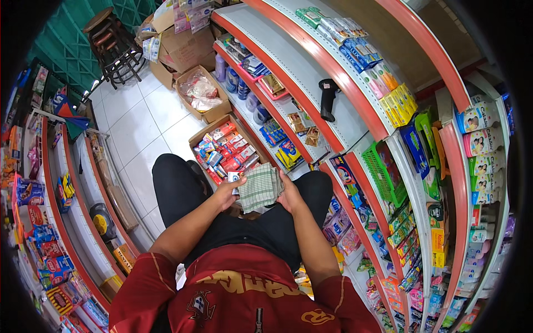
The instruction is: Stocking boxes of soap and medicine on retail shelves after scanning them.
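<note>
A folded green-and-white checked cloth (259,188) is held in front of my lap between both hands. My left hand (227,192) grips its left edge, with a small white and blue box (234,180) by the fingertips; whether the hand also holds the box I cannot tell. My right hand (290,195) closes on the cloth's right edge. Just beyond the cloth, an open cardboard box (193,143) is packed with red, white and blue small cartons (227,145). The cloth hides part of the box's near side.
Shelves with red edges (339,89) stand close on the right, holding soaps, a black handheld scanner (328,100) and a green basket (381,172). More shelves (68,187) line the left. Ahead are a cardboard box with plastic bags (225,110) and stacked stools (111,45).
</note>
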The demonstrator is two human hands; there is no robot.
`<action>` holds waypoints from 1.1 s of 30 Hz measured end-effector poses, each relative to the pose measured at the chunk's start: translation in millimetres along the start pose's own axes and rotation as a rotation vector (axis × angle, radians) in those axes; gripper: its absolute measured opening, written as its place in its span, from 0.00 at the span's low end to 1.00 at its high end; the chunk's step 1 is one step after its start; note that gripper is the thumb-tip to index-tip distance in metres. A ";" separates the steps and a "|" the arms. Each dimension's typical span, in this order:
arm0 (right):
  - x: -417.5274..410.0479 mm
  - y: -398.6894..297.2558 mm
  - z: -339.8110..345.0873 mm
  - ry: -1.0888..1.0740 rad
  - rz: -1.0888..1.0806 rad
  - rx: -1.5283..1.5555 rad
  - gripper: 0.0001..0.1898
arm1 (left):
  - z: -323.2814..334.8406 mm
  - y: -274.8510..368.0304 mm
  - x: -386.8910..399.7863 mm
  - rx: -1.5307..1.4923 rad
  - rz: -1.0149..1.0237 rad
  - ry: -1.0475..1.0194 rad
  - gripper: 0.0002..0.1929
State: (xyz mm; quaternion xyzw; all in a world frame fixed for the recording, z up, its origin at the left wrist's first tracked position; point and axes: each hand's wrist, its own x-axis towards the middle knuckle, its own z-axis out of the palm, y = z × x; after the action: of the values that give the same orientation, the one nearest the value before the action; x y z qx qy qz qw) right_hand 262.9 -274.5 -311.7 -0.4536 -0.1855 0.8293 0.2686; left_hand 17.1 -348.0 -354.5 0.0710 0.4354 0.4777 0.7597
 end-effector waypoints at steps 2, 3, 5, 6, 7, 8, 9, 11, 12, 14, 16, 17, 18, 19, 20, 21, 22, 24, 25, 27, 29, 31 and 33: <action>0.4 0.5 1.1 0.036 -0.011 -0.161 0.36 | 2.0 3.5 1.6 0.002 0.003 0.036 0.21; 0.9 2.8 2.4 0.028 -0.028 -0.319 0.38 | 2.6 5.1 1.5 -0.007 0.019 0.070 0.21; 0.1 13.2 4.2 0.088 -0.099 -0.383 0.37 | 2.4 6.9 -1.1 -0.015 0.013 0.043 0.22; 0.9 17.0 3.4 0.074 -0.197 -0.592 0.36 | 2.2 6.8 -2.7 -0.032 -0.001 0.009 0.22; 1.9 20.6 2.0 0.056 -0.290 -0.799 0.36 | 1.6 6.4 -4.5 -0.050 -0.016 -0.024 0.22; 5.2 24.4 2.0 0.113 -0.314 -0.817 0.32 | 1.6 5.7 -5.6 -0.050 -0.018 -0.019 0.22; 6.5 26.3 -0.1 0.103 -0.338 -0.819 0.32 | 1.9 4.9 -6.1 -0.051 -0.019 -0.028 0.23; 9.5 25.4 -3.9 0.078 -0.279 -0.718 0.28 | 1.6 4.7 -6.8 -0.050 -0.019 -0.038 0.23; 10.4 25.8 -4.0 0.093 -0.273 -0.731 0.28 | 1.6 4.4 -6.9 0.014 -0.029 -0.030 0.23; 11.3 23.7 -2.4 0.107 -0.247 -0.710 0.25 | 1.7 4.4 -5.8 0.086 -0.042 -0.040 0.22; 8.1 19.4 -0.2 0.111 -0.244 -0.636 0.27 | 1.7 4.0 -4.3 0.076 -0.037 -0.021 0.22; 6.1 16.8 1.5 0.109 -0.210 -0.551 0.29 | 1.4 3.8 -3.6 0.070 -0.028 0.003 0.21; 4.5 12.7 2.9 0.125 -0.213 -0.554 0.29 | 0.9 4.1 -2.7 0.070 -0.029 0.002 0.21; 2.3 7.7 3.7 0.100 -0.188 -0.324 0.33 | 0.4 4.4 -2.0 0.049 -0.019 0.019 0.21; 0.1 4.0 5.3 0.063 -0.172 -0.098 0.36 | 0.1 4.7 -1.7 0.021 0.003 0.021 0.21; -2.7 2.3 7.2 0.073 -0.162 -0.097 0.36 | -0.1 4.8 -2.1 0.025 -0.008 0.036 0.21; -5.9 1.0 8.7 -0.022 -0.199 -0.046 0.39 | 0.0 5.2 -2.6 0.036 -0.031 0.024 0.21; -10.7 0.6 11.4 -0.140 -0.217 -0.014 0.45 | 2.0 5.4 -3.6 0.049 -0.050 0.008 0.22; -11.5 1.9 12.8 -0.115 -0.198 -0.010 0.45 | 3.5 4.4 -5.5 0.074 -0.060 -0.043 0.23; -10.8 6.3 14.5 -0.211 -0.187 -0.178 0.45 | 7.1 2.6 -7.6 0.098 -0.069 -0.093 0.24; -6.0 9.4 13.9 -0.114 -0.154 -0.217 0.47 | 8.9 1.9 -8.7 0.113 -0.074 -0.136 0.26; -1.5 9.6 10.8 -0.033 -0.170 -0.297 0.48 | 8.4 2.1 -9.7 0.124 -0.083 -0.124 0.27; -0.7 9.7 8.6 -0.013 -0.148 -0.253 0.45 | 7.0 3.6 -9.2 0.111 -0.098 -0.056 0.25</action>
State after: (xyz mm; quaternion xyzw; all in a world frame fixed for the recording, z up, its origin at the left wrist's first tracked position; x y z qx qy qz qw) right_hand 253.2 -283.1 -312.1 -0.4634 -0.3232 0.7801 0.2688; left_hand 18.4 -351.1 -342.9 0.1051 0.4427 0.4131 0.7889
